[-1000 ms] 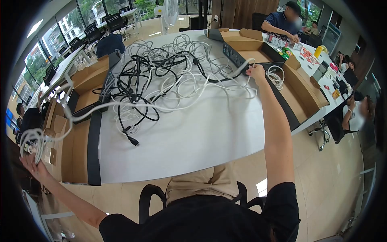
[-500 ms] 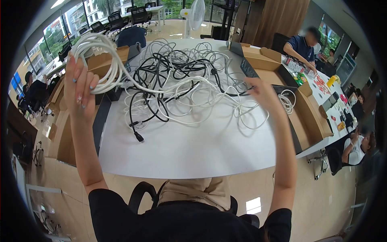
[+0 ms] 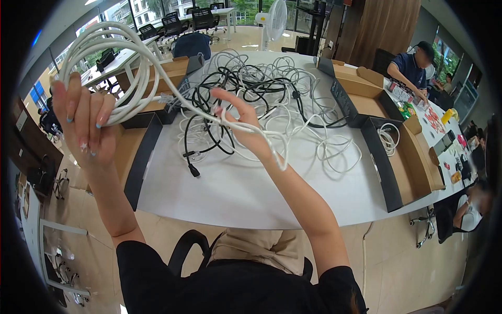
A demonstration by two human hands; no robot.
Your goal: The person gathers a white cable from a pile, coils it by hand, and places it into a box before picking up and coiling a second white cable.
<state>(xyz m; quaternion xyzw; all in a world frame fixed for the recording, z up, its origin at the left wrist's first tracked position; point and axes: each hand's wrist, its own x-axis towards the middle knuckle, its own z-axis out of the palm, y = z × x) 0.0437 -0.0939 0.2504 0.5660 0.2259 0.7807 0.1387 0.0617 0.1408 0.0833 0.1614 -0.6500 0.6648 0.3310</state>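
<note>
My left hand (image 3: 86,123) is raised at the left, its fingers closed around a coil of white cable (image 3: 127,111). From the coil, a strand runs right and down to my right hand (image 3: 244,128), which is over the middle of the table. There the cable passes between the thumb and fingers, with the index finger stretched out, and a loop hangs below the wrist. Behind the right hand lies a tangle of black cables (image 3: 251,83), mixed with white and grey ones. A black plug (image 3: 194,170) lies on the white table (image 3: 251,201).
Open cardboard boxes with black outsides stand along both sides: a left box (image 3: 130,149) and a right box (image 3: 405,175). A coiled white cable (image 3: 388,140) lies inside the right one. A co-worker (image 3: 410,68) works at another table. A fan (image 3: 276,21) stands behind.
My right hand has moved left from the right side of the tangle onto the white strand. The left hand and its coil have come slightly left and closer. The camera view has shifted.
</note>
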